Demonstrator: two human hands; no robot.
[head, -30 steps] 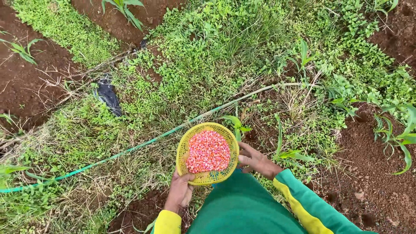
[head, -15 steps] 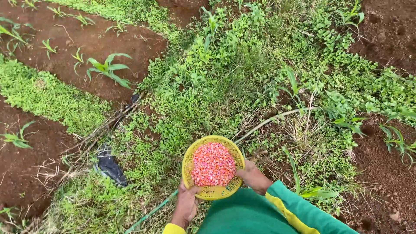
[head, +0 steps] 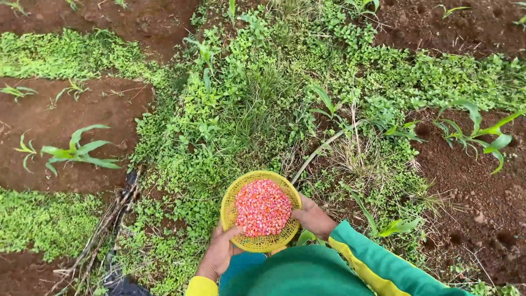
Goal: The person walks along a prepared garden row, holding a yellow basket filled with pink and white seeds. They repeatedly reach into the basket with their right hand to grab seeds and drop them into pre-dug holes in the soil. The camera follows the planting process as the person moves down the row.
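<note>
A round yellow mesh basket (head: 230,200) sits low in the middle of the head view, filled with pink-red seed kernels (head: 263,207). My left hand (head: 219,253) cups its near-left rim from below, thumb lying over the edge. On the right side, my right hand (head: 313,216) grips the rim, with a green sleeve with a yellow stripe behind it. Both hands carry the basket above weedy ground.
Green weeds and grass (head: 263,93) cover the strip ahead. Bare red-brown soil beds lie left (head: 66,115) and right (head: 482,186), each with young maize plants (head: 76,151). A pale hose (head: 320,151) runs out from behind the basket. Dry sticks (head: 109,219) lie at lower left.
The view has moved forward and leftward across the field; the left soil bed with the maize plant is now closer. The basket stays held in both hands.
</note>
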